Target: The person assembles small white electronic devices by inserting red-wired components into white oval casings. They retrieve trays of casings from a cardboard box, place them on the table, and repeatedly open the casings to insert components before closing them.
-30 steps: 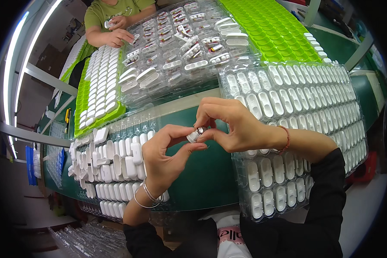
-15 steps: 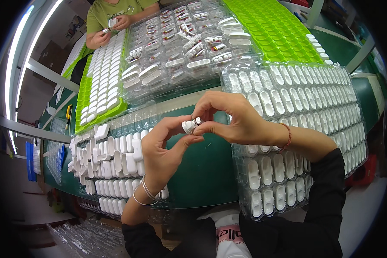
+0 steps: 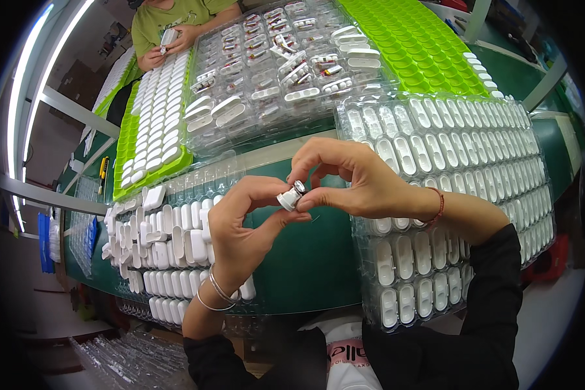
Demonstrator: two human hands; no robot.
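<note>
In front of my body, above the green table (image 3: 318,273), both hands meet on a small white plastic piece (image 3: 287,200) with a shiny, metallic-looking part (image 3: 299,186) at its upper right. My left hand (image 3: 244,218) pinches the white piece between thumb and fingers. From the other side, my right hand (image 3: 354,179) grips it with thumb and forefinger beside the shiny part. The fingertips partly cover the piece, so its full shape is hidden.
Clear trays of white oval shells (image 3: 403,257) lie at the right. Loose white cases (image 3: 192,218) crowd a tray at the left. Beyond are a clear tray (image 3: 266,117) with small parts and green trays (image 3: 396,39). A co-worker's hands (image 3: 175,42) hold a white piece.
The small piece has turned slightly in my fingers and shows more of its shiny part. The co-worker's hands have come closer together around their white piece.
</note>
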